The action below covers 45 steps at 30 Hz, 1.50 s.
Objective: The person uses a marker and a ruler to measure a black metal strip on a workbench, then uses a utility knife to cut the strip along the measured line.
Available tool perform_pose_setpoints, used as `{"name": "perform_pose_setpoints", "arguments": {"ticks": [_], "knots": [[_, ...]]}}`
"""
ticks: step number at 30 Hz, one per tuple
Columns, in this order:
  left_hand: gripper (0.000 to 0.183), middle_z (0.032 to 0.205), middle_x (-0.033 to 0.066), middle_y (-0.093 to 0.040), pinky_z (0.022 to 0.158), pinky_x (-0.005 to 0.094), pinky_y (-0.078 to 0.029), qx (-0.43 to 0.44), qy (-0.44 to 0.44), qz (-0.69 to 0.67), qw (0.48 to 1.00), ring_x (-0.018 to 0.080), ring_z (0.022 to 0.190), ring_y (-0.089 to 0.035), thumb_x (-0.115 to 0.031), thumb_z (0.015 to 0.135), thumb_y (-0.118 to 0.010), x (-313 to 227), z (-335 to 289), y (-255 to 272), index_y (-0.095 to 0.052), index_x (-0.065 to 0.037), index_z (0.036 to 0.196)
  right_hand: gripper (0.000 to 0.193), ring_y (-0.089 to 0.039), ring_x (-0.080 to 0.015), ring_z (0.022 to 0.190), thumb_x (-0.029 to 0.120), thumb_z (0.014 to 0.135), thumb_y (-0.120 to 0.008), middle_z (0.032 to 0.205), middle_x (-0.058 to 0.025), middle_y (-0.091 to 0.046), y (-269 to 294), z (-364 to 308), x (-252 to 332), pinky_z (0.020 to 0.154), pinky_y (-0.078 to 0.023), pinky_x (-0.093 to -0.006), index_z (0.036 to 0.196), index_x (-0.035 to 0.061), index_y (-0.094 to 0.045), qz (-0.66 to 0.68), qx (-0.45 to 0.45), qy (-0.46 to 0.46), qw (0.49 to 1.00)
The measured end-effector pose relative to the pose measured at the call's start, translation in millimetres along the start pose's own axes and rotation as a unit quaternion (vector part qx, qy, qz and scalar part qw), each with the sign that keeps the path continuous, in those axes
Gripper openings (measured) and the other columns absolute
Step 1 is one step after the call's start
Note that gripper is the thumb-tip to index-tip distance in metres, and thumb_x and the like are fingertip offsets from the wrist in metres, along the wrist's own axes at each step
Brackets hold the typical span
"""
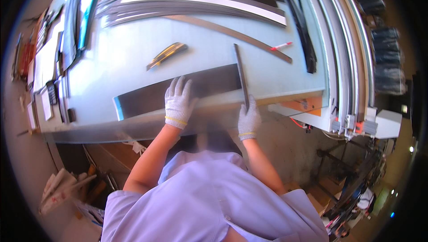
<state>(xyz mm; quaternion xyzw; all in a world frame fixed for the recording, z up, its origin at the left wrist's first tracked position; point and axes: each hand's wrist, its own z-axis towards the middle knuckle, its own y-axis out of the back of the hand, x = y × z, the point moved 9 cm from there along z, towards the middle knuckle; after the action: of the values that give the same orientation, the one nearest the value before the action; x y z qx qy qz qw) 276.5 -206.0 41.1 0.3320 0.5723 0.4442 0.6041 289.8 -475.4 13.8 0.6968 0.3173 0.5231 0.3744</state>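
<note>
My left hand (179,101), in a white knit glove with a yellow cuff band, lies flat on a wide dark strip (214,81), its fingers stretched out. The strip slants along the table's near edge and has a light-blue and white left end. My right hand (249,118), gloved alike, grips the near end of a narrow dark bar (241,74). This bar stands across the right end of the strip and touches it or nearly so. Beyond the strip lies a yellow and black utility knife (167,55), touched by neither hand.
Stacked dark and white strips (196,2) lie at the table's (120,59) far side. A brown strip (232,34) and a red-and-white pen (281,46) are nearer. Long metal rails (343,41) border the right side. Papers and a calculator (52,93) sit at left.
</note>
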Motion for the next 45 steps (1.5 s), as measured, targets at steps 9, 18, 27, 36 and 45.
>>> {"name": "perform_pose_setpoints", "arguments": {"ticks": [9, 18, 27, 36, 45], "knots": [[0.073, 0.157, 0.0165, -0.031, 0.118, 0.0519, -0.02, -0.039, 0.217, 0.171, 0.96, 0.0411, 0.143, -0.027, -0.035, 0.087, -0.065, 154, -97, 52, -0.037, -0.011, 0.15, 0.057, -0.039, -0.0397, 0.132, 0.027, 0.084, -0.068, 0.142, -0.0172, -0.044, -22, 4, 86, 0.106, -0.035, -0.0526, 0.138, 0.0153, -0.053, -0.134, -0.017, 0.293, 0.947], [0.076, 0.161, 0.0122, -0.024, 0.118, 0.0513, -0.019, -0.023, 0.277, 0.196, 0.94, 0.0412, 0.145, -0.025, -0.049, 0.09, -0.06, 240, -133, 88, -0.031, -0.019, 0.154, 0.052, -0.04, -0.0398, 0.132, 0.035, 0.088, -0.063, 0.144, -0.0166, -0.044, -82, -26, 153, 0.109, -0.032, -0.0529, 0.137, 0.0181, -0.055, -0.184, 0.03, 0.359, 0.914], [0.075, 0.161, 0.0121, -0.025, 0.117, 0.0521, -0.02, -0.027, 0.263, 0.193, 0.945, 0.0418, 0.144, -0.025, -0.048, 0.09, -0.061, 247, -131, 96, -0.033, -0.019, 0.153, 0.035, -0.055, -0.0315, 0.113, 0.014, 0.078, -0.066, 0.116, -0.0132, -0.06, -128, 11, 310, 0.1, -0.04, -0.0461, 0.113, 0.0117, -0.064, -0.104, -0.116, 0.572, 0.806], [0.078, 0.159, 0.0124, -0.029, 0.116, 0.0505, -0.025, -0.023, 0.257, 0.226, 0.939, 0.0418, 0.142, -0.029, -0.046, 0.088, -0.063, 242, -134, 95, -0.032, -0.017, 0.153, 0.032, -0.059, -0.0309, 0.096, 0.019, 0.075, -0.07, 0.096, -0.0101, -0.062, -55, 77, 227, 0.088, -0.043, -0.0464, 0.106, 0.013, -0.064, -0.045, -0.098, 0.423, 0.9], [0.051, 0.135, 0.0167, -0.055, 0.107, 0.0475, -0.037, -0.143, 0.069, 0.04, 0.986, 0.0366, 0.127, -0.049, -0.019, 0.085, -0.069, 105, -21, 66, -0.056, -0.007, 0.133, 0.051, -0.052, -0.0336, 0.116, 0.023, 0.078, -0.07, 0.123, -0.0134, -0.055, 42, 128, -31, 0.099, -0.04, -0.0476, 0.125, 0.0102, -0.059, -0.221, -0.189, 0.139, 0.947]]}}
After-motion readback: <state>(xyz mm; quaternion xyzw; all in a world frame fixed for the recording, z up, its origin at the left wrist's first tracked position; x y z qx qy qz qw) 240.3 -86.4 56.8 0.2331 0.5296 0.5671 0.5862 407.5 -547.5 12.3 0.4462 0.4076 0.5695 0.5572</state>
